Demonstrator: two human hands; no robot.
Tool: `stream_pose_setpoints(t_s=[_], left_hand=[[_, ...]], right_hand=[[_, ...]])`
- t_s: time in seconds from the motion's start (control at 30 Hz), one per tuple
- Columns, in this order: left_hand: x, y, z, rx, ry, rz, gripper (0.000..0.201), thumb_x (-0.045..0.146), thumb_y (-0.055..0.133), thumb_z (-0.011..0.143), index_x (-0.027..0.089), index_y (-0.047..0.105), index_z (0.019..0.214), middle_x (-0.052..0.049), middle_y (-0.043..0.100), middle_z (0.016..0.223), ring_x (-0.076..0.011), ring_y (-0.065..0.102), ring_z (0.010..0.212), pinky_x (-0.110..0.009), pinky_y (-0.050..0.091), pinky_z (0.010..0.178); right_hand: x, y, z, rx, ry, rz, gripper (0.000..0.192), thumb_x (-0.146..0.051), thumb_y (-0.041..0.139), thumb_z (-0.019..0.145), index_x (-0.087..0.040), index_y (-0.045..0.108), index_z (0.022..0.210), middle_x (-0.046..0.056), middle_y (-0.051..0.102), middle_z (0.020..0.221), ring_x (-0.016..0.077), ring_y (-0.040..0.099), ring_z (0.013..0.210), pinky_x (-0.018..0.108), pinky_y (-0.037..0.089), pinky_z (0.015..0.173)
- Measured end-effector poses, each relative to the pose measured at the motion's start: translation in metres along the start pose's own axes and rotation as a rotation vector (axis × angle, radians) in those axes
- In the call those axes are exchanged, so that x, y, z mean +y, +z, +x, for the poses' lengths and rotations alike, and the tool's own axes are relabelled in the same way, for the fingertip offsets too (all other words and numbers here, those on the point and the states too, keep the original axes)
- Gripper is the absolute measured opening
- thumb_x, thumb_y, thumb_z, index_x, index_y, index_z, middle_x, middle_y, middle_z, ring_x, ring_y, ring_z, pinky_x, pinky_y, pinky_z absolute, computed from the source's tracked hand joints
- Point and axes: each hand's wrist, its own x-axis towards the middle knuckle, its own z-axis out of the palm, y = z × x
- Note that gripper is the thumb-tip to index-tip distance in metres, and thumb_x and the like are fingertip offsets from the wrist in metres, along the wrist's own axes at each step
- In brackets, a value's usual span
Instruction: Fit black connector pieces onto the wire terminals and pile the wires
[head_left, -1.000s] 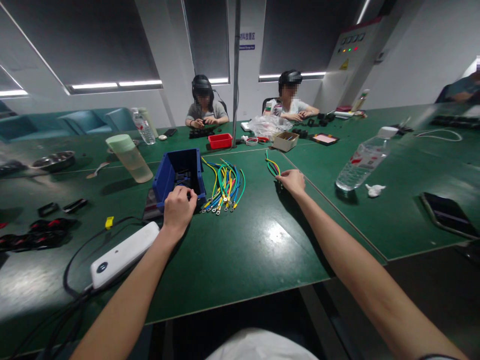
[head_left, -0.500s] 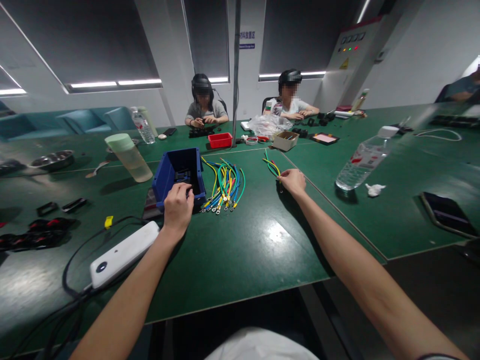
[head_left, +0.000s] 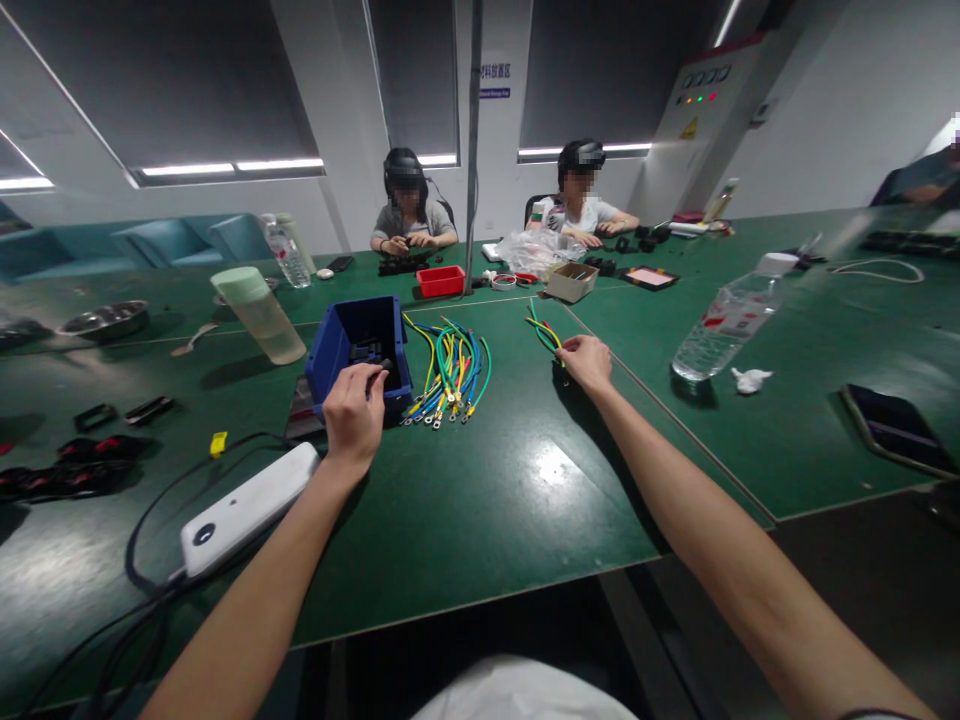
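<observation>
At the near edge of a blue bin (head_left: pixel 321 372), my left hand (head_left: pixel 355 412) is closed in a pinch on a small black part (head_left: pixel 387 366), whose kind I cannot make out. More dark parts (head_left: pixel 366 350) lie inside the bin. To the right of it is a pile of yellow, green and blue wires (head_left: pixel 448 370) with ring terminals at their near ends. Farther right, my right hand (head_left: pixel 589 362) rests by the table with its fingers closed on the near end of a few green and yellow wires (head_left: pixel 546 332). The fingers hide part of these wires.
A white power bank (head_left: pixel 251 510) with black cables lies by my left forearm. A green-capped bottle (head_left: pixel 259 315) stands left of the bin, a water bottle (head_left: pixel 731 318) right of my right hand. A phone (head_left: pixel 896 428) lies far right. Two people sit opposite.
My left hand has shifted slightly, and the small black part now shows at its fingertips above the bin's edge. My right hand stays nearly still on the wires.
</observation>
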Motion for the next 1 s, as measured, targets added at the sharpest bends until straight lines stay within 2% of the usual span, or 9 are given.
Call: stream_pose_setpoints(t_s=[0.1,0.27,0.47,0.57,0.83,1.0], left_hand=[[0.001,0.0,0.0,0.041,-0.014,-0.068,0.015,0.025,0.054,0.087,0.014,0.063,0.093,-0.008,0.064,0.091,-0.018,0.06,0.086,-0.03,0.047,0.078],[0.005,0.001,0.0,0.01,-0.037,-0.126,0.013,0.023,0.051,0.088,0.015,0.062,0.092,-0.006,0.063,0.089,-0.0169,0.059,0.083,-0.029,0.048,0.075],[0.011,0.004,-0.003,0.002,-0.036,-0.1,0.021,0.024,0.046,0.091,0.017,0.064,0.099,-0.007,0.06,0.092,-0.0177,0.058,0.089,-0.032,0.047,0.082],[0.013,0.007,-0.006,-0.018,-0.016,-0.11,0.025,0.023,0.043,0.092,0.017,0.065,0.103,-0.007,0.057,0.093,-0.0163,0.057,0.086,-0.03,0.047,0.079],[0.023,0.014,-0.02,-0.195,0.093,-0.247,0.021,0.021,0.044,0.092,0.017,0.063,0.101,-0.005,0.06,0.088,-0.0144,0.059,0.081,-0.026,0.048,0.075],[0.028,0.018,-0.026,-0.37,0.123,-0.36,0.02,0.021,0.044,0.092,0.019,0.06,0.103,-0.005,0.061,0.092,-0.0155,0.059,0.085,-0.03,0.049,0.078]], right_hand=[[-0.003,0.0,-0.001,0.015,-0.052,0.048,0.026,-0.035,0.062,0.073,-0.021,0.073,0.093,0.01,0.072,0.089,0.0232,0.066,0.087,0.031,0.047,0.076],[-0.013,0.0,-0.005,0.033,-0.144,0.109,0.026,-0.036,0.059,0.077,-0.019,0.072,0.091,0.007,0.072,0.086,0.0199,0.066,0.082,0.028,0.046,0.077],[-0.022,0.001,-0.011,0.012,-0.143,0.062,0.031,-0.04,0.056,0.081,-0.017,0.072,0.094,0.01,0.071,0.083,0.0212,0.065,0.077,0.029,0.045,0.074],[-0.027,0.004,-0.017,-0.019,-0.181,0.046,0.031,-0.04,0.053,0.083,-0.017,0.071,0.094,0.01,0.071,0.084,0.0203,0.064,0.078,0.028,0.044,0.074],[-0.048,0.006,-0.046,-0.121,-0.366,-0.152,0.038,-0.046,0.042,0.089,-0.02,0.069,0.1,0.009,0.07,0.084,0.0206,0.065,0.08,0.027,0.043,0.072],[-0.063,0.007,-0.064,-0.19,-0.481,-0.265,0.044,-0.05,0.036,0.091,-0.02,0.069,0.096,0.011,0.071,0.086,0.0227,0.065,0.083,0.028,0.042,0.073]])
